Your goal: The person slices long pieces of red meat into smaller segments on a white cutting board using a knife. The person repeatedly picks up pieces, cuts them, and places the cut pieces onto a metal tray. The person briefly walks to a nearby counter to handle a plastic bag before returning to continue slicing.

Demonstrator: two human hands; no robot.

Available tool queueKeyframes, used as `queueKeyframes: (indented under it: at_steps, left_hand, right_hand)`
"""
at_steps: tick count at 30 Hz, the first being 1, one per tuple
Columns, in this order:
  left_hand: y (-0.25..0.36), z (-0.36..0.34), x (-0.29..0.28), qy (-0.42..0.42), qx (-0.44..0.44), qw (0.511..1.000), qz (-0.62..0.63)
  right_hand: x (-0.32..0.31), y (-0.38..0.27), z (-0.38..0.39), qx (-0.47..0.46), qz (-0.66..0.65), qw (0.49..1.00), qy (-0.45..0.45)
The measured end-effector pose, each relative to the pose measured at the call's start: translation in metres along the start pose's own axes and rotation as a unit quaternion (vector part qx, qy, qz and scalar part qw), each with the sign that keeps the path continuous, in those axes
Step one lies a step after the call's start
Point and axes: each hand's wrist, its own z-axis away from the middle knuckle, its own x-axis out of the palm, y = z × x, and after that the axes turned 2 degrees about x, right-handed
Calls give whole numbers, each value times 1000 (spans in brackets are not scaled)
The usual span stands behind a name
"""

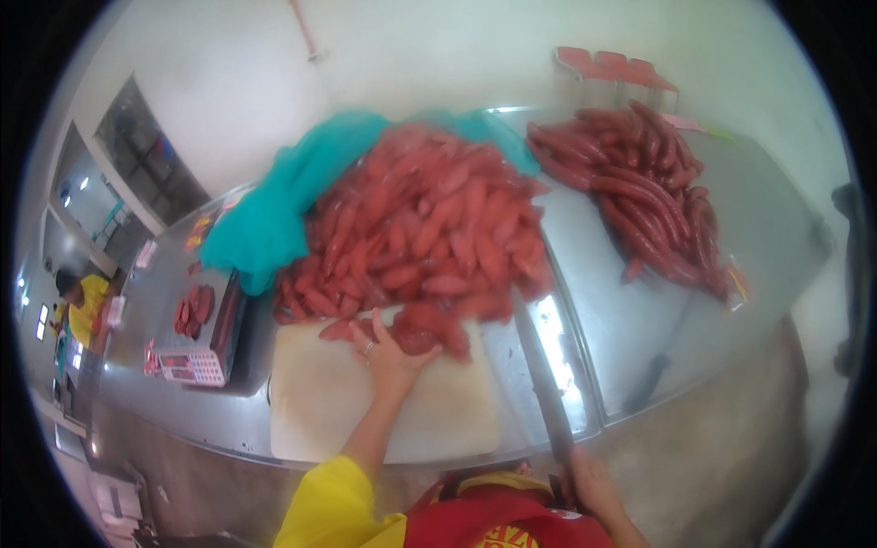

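My left hand (pixel 388 356) has spread, curved fingers gripping red sausage pieces (pixel 416 329) at the back of the white cutting board (pixel 384 411). My right hand (pixel 589 484), at the lower right, is closed on the handle of a long knife (pixel 544 384), whose blade points away from me along the board's right side. A large heap of red sausage pieces (pixel 429 210) lies behind the board, with turquoise mesh fabric (pixel 265 228) along its left and back.
Long coiled sausages (pixel 639 192) lie on the right steel table (pixel 758 219). A scale (pixel 196 361) with red pieces stands at the left. A co-worker (pixel 87 306) in yellow is at far left. Red chairs (pixel 612 68) stand against the back wall.
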Motion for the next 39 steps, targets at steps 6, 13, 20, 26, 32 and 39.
queueKeyframes:
  at_steps: [6,13,20,26,32,39]
  left_hand:
    - [72,-72,61,51,2,999,3]
    - [148,-160,98,162,52,985,21]
    - [209,-259,108,144,103,984,18]
    - [243,-301,81,-141,200,968,-48]
    - [124,-179,17,-180,490,840,147]
    - [42,-22,32,-349,446,822,-57]
  right_hand:
    - [-1,1,-10,18,-39,999,27]
    - [11,-29,-8,63,-70,992,83]
    - [34,-20,-11,17,-137,978,154]
    - [43,-2,6,32,-249,947,199]
    - [14,3,5,70,-248,952,163]
    - [-55,-22,-30,-3,-149,984,98]
